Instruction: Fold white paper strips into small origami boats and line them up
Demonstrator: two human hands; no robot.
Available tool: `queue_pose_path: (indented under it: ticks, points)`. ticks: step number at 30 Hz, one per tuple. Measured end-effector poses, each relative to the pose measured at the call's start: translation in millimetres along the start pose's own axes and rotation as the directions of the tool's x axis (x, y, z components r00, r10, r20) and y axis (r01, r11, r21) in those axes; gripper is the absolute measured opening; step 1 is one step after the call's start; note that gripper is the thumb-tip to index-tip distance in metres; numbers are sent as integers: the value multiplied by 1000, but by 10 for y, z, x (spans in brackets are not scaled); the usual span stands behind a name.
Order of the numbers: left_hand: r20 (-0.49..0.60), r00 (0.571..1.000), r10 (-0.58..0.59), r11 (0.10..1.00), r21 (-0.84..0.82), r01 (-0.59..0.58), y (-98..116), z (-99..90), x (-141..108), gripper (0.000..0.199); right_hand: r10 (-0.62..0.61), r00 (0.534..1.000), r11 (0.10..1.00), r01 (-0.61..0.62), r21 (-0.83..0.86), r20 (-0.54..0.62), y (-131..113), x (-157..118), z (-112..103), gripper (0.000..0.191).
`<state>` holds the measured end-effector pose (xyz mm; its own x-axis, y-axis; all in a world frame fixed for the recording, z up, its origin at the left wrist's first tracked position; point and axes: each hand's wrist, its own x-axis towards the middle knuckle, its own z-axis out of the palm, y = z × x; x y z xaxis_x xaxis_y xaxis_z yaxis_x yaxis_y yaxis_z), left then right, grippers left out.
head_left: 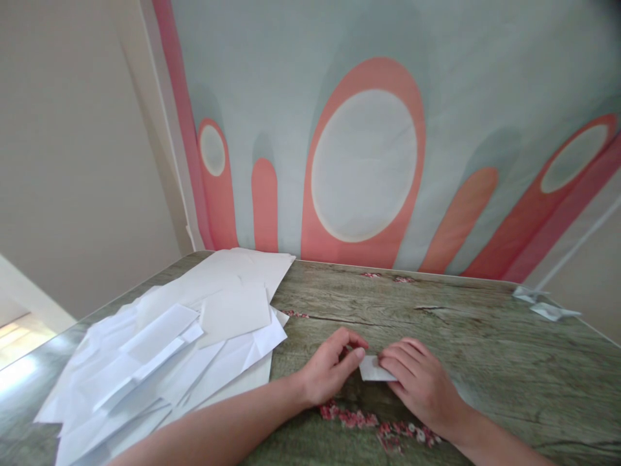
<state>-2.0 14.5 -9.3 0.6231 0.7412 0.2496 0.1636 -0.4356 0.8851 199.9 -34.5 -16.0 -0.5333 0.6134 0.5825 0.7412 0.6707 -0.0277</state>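
A small folded piece of white paper (pixel 373 369) lies low over the tabletop between my two hands. My right hand (pixel 421 380) covers its right end, fingers curled over it and pressed together; the thumb is mostly hidden beneath. At the paper's upper left corner, my left hand (pixel 332 367) has its thumb and index fingertips close together in a pinch at the edge. The other fingers of this hand are bent and partly hidden.
A spread-out pile of white paper sheets (pixel 233 312), some folded, covers the left of the wood-patterned table (pixel 466 323). Small folded paper pieces (pixel 553 312) lie at the far right edge. Behind the table stands a backdrop (pixel 272 77) with coral shapes.
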Motion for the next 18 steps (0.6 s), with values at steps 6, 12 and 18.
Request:
queue_pose_path:
  ticks: [6, 12, 18]
  points:
    - [134, 972, 191, 892, 389, -229, 51, -55, -7, 23, 58, 997, 989, -51, -141, 46, 12, -4, 30, 24]
    - [164, 972, 169, 778, 583, -233, 33, -61, -12, 7, 63, 993, 992, -52, -114, 98, -48, -8, 93, 26]
    - [160, 978, 136, 758, 619, -207, -10, -78, 7, 7, 127, 986, 992, -128, 7, 107, -23, -29, 110, 20]
